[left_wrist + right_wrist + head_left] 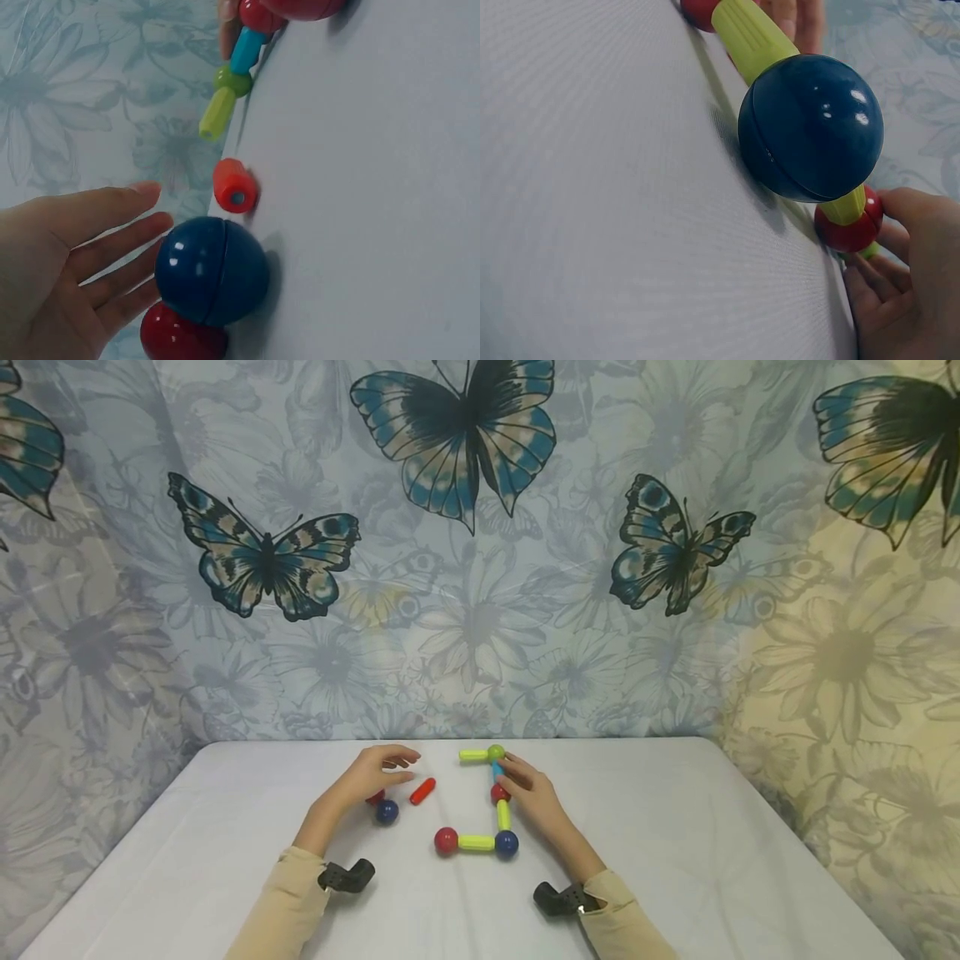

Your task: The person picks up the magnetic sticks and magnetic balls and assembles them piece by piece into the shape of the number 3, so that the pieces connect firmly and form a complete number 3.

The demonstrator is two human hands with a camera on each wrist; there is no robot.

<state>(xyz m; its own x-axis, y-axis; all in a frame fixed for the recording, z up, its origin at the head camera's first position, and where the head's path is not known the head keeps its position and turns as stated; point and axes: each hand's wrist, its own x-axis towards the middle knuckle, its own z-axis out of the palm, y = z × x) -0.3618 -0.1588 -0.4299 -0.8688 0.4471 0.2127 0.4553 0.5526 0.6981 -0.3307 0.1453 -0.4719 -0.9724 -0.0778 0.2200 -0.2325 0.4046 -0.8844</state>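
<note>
A chain of magnetic building rods and balls lies on the table. A yellow-green rod [472, 756] and green ball [496, 753] form its far end, then a blue rod [496, 772], a red ball [499, 792], another yellow-green rod [503, 815], a blue ball [506, 844], a third yellow-green rod [476, 842] and a red ball [446, 841]. My right hand [534, 789] holds the chain around the blue rod, thumb at the red ball; some fingertips are hidden. My left hand [372, 777], fingers spread and holding nothing, hovers beside a loose red rod [423, 791].
By the left wrist, a loose blue ball [212, 271] sits against a red ball [180, 334], partly hidden by the hand in the head view. The white table [675, 827] ends at a butterfly-print cloth [480, 610] behind.
</note>
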